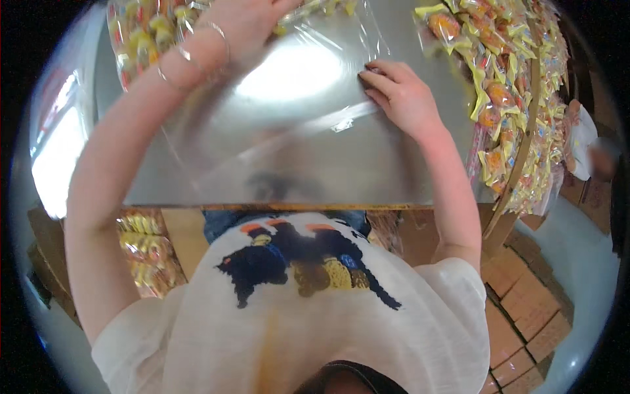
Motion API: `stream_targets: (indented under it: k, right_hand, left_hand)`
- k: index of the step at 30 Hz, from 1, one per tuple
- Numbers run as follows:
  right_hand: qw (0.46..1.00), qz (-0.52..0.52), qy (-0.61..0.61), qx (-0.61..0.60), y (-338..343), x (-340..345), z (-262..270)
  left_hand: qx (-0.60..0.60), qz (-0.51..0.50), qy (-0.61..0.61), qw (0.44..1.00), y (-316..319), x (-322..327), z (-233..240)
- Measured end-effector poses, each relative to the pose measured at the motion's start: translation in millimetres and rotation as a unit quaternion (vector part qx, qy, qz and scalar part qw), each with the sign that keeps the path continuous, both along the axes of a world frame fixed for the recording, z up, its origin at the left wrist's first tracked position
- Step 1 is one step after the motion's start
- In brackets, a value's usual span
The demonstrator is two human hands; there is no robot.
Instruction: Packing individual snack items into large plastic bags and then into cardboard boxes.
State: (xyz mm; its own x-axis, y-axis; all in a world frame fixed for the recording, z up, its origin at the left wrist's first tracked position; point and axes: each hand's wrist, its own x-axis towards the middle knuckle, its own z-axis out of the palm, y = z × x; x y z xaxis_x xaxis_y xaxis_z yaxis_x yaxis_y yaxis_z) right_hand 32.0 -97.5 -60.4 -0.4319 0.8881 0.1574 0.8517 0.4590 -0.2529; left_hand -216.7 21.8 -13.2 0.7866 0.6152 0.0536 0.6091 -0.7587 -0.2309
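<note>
A clear plastic bag (339,118) lies flat across the metal tabletop (315,177) before me. At its right side, my right hand (403,98) has its thumb and fingers bent at the film; whether they pinch it is not plain. My left hand (241,29), with thin bangles at the wrist, reaches to the top edge of the view, its fingertips cut off or hidden. Beside it at the upper left are small wrapped snack packets (142,44) in rows under clear film. More yellow-edged packets show beyond the bag at the top.
Many wrapped snacks (499,93) are heaped at the right, on both sides of a wooden divider (521,133). Cardboard boxes (521,305) stand at the lower right. Bagged snacks (147,251) lie below the table's edge at left. Another person (583,140) is at the far right.
</note>
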Motion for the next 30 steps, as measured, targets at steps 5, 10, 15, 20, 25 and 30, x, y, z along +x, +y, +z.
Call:
stream_targets:
  k: [5, 10, 15, 20, 25, 30]
  right_hand:
    - [0.992, 0.035, 0.054, -0.113, -1.9, 14.3, 7.7]
    - [0.984, 0.055, 0.017, -0.166, 2.7, 23.5, 9.1]
    - [0.985, 0.07, -0.035, -0.153, -5.7, 18.5, 23.3]
    - [0.94, 0.158, -0.058, -0.295, -118.7, -17.2, 38.5]
    - [0.534, -0.242, -0.087, -0.806, -295.3, 15.3, 43.9]
    - [0.909, -0.081, 0.042, -0.406, -192.0, 53.6, 67.9]
  left_hand:
    - [0.034, -0.036, -0.047, 0.998, 10.0, -7.5, -18.6]
    - [0.047, -0.028, -0.036, 0.998, 7.5, -3.5, -17.9]
    - [0.054, -0.02, -0.03, 0.998, 20.7, 12.5, -19.8]
    - [0.046, 0.07, 0.033, 0.996, 53.1, 20.3, -10.4]
    - [0.015, -0.007, -0.024, 1.0, 29.8, 13.6, -22.2]
    - [-0.013, -0.099, 0.0, 0.995, -17.4, -16.8, -2.3]
